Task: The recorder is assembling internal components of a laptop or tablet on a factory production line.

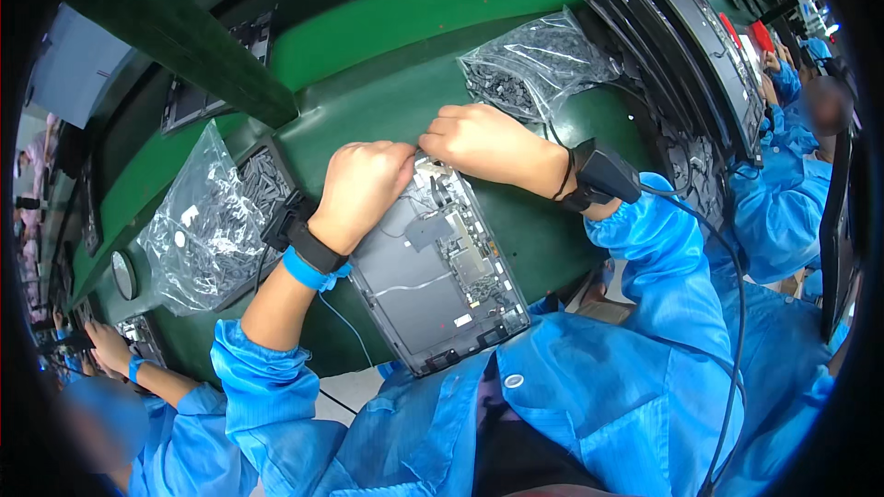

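Note:
A dark grey laptop base (401, 299) lies tilted in front of me, its near edge close to my body. A circuit board (470, 262), a white flat cable and thin wires show inside it. At its far end my left hand (366, 186) is closed, thumb and fingers pinched together at the corner. My right hand (493, 145) is closed beside it, the fingertips of both hands almost meeting. What the fingers pinch is hidden or too small to name. A blue band and a black strap circle my left wrist; a black device sits on my right wrist.
A clear bag of small black parts (207, 230) lies at the left, against a tray. Another such bag (539, 60) lies beyond my right hand. Laptop panels (681, 55) stand stacked at far right. A green post (198, 46) rises at left. Co-workers in blue sit on both sides.

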